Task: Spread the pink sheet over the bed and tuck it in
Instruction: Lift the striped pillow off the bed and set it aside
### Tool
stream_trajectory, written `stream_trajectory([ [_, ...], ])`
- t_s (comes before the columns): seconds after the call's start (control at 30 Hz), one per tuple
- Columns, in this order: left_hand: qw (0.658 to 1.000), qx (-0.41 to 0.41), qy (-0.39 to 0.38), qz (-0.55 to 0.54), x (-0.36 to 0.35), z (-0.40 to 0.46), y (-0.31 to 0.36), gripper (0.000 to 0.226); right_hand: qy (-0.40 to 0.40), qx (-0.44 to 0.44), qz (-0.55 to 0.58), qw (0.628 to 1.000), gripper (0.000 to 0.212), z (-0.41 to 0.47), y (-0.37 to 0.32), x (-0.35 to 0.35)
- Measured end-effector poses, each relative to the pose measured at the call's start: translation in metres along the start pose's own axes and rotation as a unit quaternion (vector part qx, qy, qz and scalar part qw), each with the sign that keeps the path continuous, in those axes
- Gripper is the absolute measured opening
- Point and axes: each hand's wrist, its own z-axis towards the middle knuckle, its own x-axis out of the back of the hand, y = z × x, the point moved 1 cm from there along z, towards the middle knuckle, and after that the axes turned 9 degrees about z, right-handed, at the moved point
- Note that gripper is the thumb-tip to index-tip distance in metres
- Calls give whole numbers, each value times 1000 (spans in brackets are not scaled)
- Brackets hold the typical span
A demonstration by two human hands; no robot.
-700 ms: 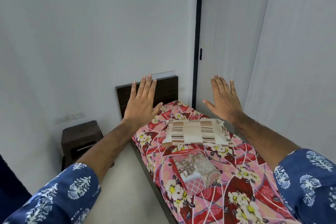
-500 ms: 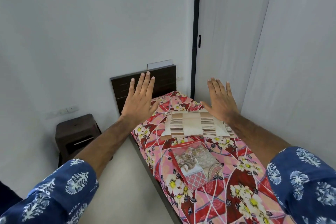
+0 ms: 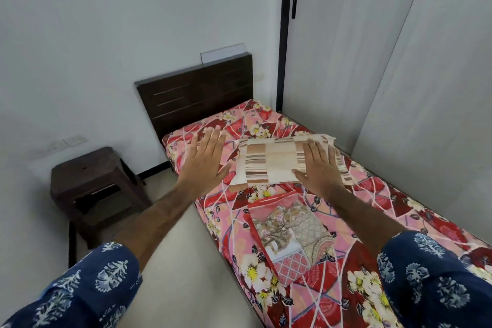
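Both hands are released, fingers spread flat: the left hand point(image 3: 203, 161) at frame centre, the right hand point(image 3: 320, 168) over the beige striped pillow point(image 3: 274, 161). The folded pink patterned sheet point(image 3: 290, 241) lies lower right of centre on the red floral-covered bed point(image 3: 415, 210).

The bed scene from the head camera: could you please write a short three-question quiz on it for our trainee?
1. True or false: the left hand and right hand are both open, fingers spread, holding nothing.
2. What lies on the bed sheet nearest the headboard: A) striped pillow, B) towel, C) book?
3. Fill in: the folded cloth lies between the pillow and the ____.

Key: 1 true; 2 A; 3 person.
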Motion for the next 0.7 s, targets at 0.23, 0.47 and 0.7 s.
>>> stream_trajectory([
  [0.23,997,-60,-35,-40,-103,72,-32,75,-64,-61,1,996,86,65,-10,-80],
  [0.47,976,-181,-64,-100,-188,167,-84,71,-68,-198,82,974,86,127,-45,-135],
  [0.7,947,-266,-107,-145,-259,257,-89,68,-69,-317,190,927,81,172,-66,-175],
])
